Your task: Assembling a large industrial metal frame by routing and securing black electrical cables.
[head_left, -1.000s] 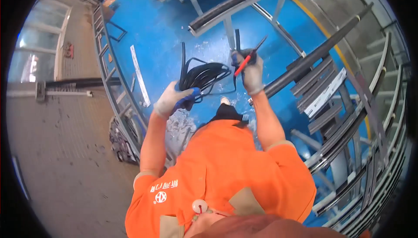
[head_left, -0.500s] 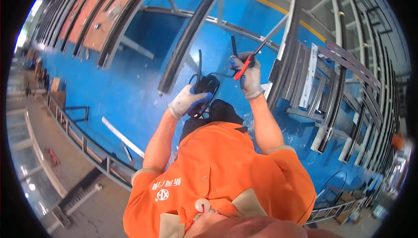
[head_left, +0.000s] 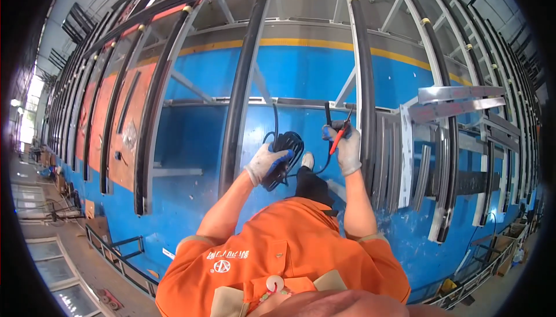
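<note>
My left hand point(head_left: 269, 161), in a grey-white glove with blue finger coating, is closed round a coiled bundle of black rubber strip point(head_left: 288, 148) in front of my body. One length of the strip stands up past the coil's left side; another runs across to my right hand. My right hand point(head_left: 348, 153), gloved alike, is closed on red-handled scissors point(head_left: 337, 141) with the dark blades pointing up and away. A short black strip end point(head_left: 328, 113) sticks up beside the same hand's fingers. How the fingers sit in the handles is partly hidden.
Racks of long black-topped bars point(head_left: 238, 97) stand ahead, with another bar point(head_left: 364, 62) close beyond my right hand. Several grey profiles point(head_left: 387, 160) lean at the right. An orange board point(head_left: 124, 149) lies among the left bars. The floor point(head_left: 197, 201) is blue.
My view has shifted forward toward the racks, and the bars now stand on both sides of my hands. A shoe shows below the coil. Both hands keep their hold.
</note>
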A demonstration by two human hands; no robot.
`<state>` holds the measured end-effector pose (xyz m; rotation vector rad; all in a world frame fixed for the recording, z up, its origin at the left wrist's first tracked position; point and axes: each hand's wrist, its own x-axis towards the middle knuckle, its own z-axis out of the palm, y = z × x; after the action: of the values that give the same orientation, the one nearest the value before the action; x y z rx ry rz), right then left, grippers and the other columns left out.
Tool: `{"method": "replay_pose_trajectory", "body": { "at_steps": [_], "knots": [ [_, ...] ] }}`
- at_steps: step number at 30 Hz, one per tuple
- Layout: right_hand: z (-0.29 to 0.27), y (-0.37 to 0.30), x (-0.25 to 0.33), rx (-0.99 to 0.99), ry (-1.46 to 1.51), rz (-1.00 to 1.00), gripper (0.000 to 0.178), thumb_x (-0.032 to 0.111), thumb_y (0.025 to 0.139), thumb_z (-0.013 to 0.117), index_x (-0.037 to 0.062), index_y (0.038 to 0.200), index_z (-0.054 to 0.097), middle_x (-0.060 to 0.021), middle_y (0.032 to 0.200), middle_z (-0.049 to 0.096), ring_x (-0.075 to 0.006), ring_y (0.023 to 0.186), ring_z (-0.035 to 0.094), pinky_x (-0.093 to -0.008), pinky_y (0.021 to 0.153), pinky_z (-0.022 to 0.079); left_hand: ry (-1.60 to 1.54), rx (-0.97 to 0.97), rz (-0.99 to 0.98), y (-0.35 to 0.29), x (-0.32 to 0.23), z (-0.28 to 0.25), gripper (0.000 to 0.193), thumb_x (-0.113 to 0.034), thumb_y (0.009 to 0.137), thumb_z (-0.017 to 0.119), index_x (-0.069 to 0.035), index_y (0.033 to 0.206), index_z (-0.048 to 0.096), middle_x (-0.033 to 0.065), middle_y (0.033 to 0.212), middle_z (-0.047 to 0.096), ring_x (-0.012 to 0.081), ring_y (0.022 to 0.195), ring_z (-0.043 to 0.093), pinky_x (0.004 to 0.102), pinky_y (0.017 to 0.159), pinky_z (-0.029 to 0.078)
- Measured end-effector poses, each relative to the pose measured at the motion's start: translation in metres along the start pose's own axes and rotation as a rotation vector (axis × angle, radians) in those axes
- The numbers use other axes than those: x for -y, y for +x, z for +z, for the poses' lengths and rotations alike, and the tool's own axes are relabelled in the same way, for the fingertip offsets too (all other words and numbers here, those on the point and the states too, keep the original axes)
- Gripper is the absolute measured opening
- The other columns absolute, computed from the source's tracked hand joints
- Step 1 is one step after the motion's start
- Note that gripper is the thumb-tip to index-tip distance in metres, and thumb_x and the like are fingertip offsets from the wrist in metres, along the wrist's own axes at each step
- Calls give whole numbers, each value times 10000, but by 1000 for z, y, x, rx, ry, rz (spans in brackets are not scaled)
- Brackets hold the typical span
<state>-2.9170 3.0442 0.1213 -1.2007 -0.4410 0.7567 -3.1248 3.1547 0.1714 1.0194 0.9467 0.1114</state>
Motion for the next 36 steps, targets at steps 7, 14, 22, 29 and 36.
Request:
{"method": "replay_pose_trajectory", "body": {
  "at_steps": [7,14,22,29,36],
  "knots": [
    [5,149,46,-3,69,-8,166,0,829,683,-27,982,626,-120,835,653,-196,693,629,-306,667,541,154,-118,78,133,-115,-1,180,-157,836,691,-19,930,625,49,650,593,123,519,550,238,479,446],
    [24,316,75,8,-20,-60,183,38,859,670,-23,1026,626,-116,844,655,-193,720,632,-289,674,529,154,-210,303,289,-210,-43,206,-147,828,697,-1,953,624,52,671,610,122,550,563,239,506,451],
    [66,585,54,-39,-139,-12,197,95,868,672,-15,1024,622,-111,842,652,-177,729,625,-263,665,507,6,-214,155,491,-298,-104,234,-200,825,693,2,935,647,54,695,620,127,557,526,252,518,441],
    [106,783,64,-15,-160,97,202,117,858,686,-14,995,615,-100,822,635,-163,697,612,-256,641,493,452,-332,44,608,-347,-148,394,-282,798,649,5,1068,647,167,914,701,346,848,655,396,756,517],
    [126,996,21,53,-100,104,210,109,852,692,-23,994,611,-87,805,630,-157,647,593,-255,611,485,411,-464,-137,668,-343,-168,414,-293,782,654,-5,1079,655,193,967,706,368,887,667,413,771,520]
  ]
}}
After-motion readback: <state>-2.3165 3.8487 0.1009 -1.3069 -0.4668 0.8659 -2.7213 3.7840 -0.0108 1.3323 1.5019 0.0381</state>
